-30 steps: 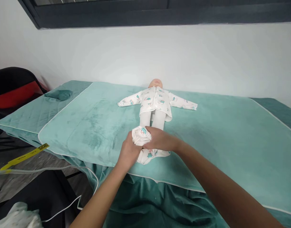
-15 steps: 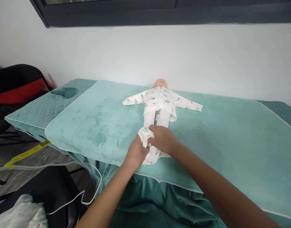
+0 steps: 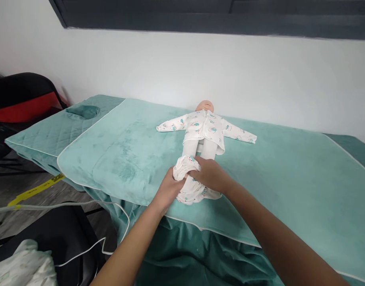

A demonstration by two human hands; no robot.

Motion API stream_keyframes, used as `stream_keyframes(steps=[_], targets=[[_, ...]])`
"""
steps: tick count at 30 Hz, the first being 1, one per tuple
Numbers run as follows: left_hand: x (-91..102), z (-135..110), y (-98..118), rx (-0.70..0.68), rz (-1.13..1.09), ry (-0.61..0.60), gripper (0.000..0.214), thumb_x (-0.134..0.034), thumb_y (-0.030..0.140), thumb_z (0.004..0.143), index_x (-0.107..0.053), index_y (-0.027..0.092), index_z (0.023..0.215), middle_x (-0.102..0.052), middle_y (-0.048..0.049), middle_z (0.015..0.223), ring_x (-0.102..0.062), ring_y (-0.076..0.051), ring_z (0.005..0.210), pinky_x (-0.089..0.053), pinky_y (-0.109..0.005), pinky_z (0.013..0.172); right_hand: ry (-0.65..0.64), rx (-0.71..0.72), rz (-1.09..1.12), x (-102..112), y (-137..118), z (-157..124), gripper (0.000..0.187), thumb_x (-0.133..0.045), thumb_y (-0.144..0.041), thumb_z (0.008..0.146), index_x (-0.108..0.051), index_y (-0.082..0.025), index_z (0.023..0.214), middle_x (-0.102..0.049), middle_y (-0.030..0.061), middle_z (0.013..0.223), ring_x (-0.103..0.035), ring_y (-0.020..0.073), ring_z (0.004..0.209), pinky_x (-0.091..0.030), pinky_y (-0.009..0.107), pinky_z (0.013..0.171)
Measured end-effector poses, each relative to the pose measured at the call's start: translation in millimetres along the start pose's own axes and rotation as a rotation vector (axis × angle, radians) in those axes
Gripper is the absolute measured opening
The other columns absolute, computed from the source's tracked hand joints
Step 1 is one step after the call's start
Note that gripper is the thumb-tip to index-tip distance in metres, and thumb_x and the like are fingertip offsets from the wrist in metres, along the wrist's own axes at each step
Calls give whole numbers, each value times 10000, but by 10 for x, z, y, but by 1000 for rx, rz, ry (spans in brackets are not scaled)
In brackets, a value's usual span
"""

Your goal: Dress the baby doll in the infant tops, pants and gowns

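Note:
A baby doll lies on its back, arms spread, in a white jacket with small coloured prints. Its white legs point toward me. White printed baby pants are bunched around the lower end of the legs. My left hand grips the gathered fabric from the left, fingers closed. From the right, my right hand pinches the same bunched cloth near the doll's shin. The doll's feet are hidden by the cloth and my hands.
A green velvet cover spreads over the bed, which has a face hole at the left. A white wall stands behind. At lower left, a black chair carries crumpled printed cloth, and a white cable loops beside it.
The bunched pants fabric between my hands is spread wider and rounder over the leg. Both hands keep their hold. The view has shifted slightly.

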State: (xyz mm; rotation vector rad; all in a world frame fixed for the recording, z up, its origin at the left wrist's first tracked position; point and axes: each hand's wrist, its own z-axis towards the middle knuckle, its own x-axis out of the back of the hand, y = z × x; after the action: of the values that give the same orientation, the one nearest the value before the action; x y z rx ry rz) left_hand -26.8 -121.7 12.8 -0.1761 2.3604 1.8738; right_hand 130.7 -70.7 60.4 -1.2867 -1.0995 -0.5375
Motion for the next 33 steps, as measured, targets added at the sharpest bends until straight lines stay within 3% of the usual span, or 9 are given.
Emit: stream_keyframes(steps=[8, 14, 20, 24, 28, 33], targets=[[178, 35, 207, 11, 1, -172, 587, -753, 197, 651, -564, 169, 1207, -659, -63, 1155, -588, -231, 1074, -452, -274, 844, -149, 82, 429, 43, 18, -25, 245, -634, -348, 793, -639, -232, 1009, -711, 21, 1026, -631, 238, 923, -439, 311, 740], [296, 143, 252, 28, 63, -246, 448, -648, 179, 708, -580, 189, 1151, -660, -6, 974, -592, -171, 892, -424, -227, 717, -159, 19, 600, 36, 32, -38, 278, -659, -370, 793, -657, -229, 1033, -716, 19, 1035, -640, 254, 949, -465, 330, 741], [247, 230, 194, 65, -40, -231, 577, -747, 172, 607, -541, 170, 1146, -666, -12, 954, -610, -175, 872, -446, -244, 732, -159, -36, 720, 12, 57, -42, 331, -666, -333, 779, -651, -222, 1091, -714, 36, 1074, -642, 271, 982, -484, 346, 753], [178, 252, 124, 29, -86, -176, 614, -771, 141, 563, -538, 169, 1130, -662, -14, 972, -615, -180, 888, -462, -258, 750, -98, -61, 660, -38, 85, -34, 318, -665, -327, 766, -638, -227, 1066, -710, 25, 1062, -640, 257, 953, -476, 342, 754], [129, 306, 91, -37, -81, -87, 488, -762, 207, 602, -551, 173, 1041, -648, -1, 915, -604, -156, 801, -468, -258, 708, 9, -60, 517, -90, 82, -38, 228, -620, -328, 785, -610, -232, 992, -700, 14, 989, -617, 224, 868, -438, 312, 699], [136, 467, 20, -318, 226, 80, 321, -585, 164, 736, -563, 178, 1056, -631, -24, 980, -592, -173, 915, -475, -308, 843, 124, -26, 178, -85, 45, -39, 77, -546, -241, 796, -471, -231, 811, -621, -4, 768, -541, 182, 719, -320, 267, 589]])
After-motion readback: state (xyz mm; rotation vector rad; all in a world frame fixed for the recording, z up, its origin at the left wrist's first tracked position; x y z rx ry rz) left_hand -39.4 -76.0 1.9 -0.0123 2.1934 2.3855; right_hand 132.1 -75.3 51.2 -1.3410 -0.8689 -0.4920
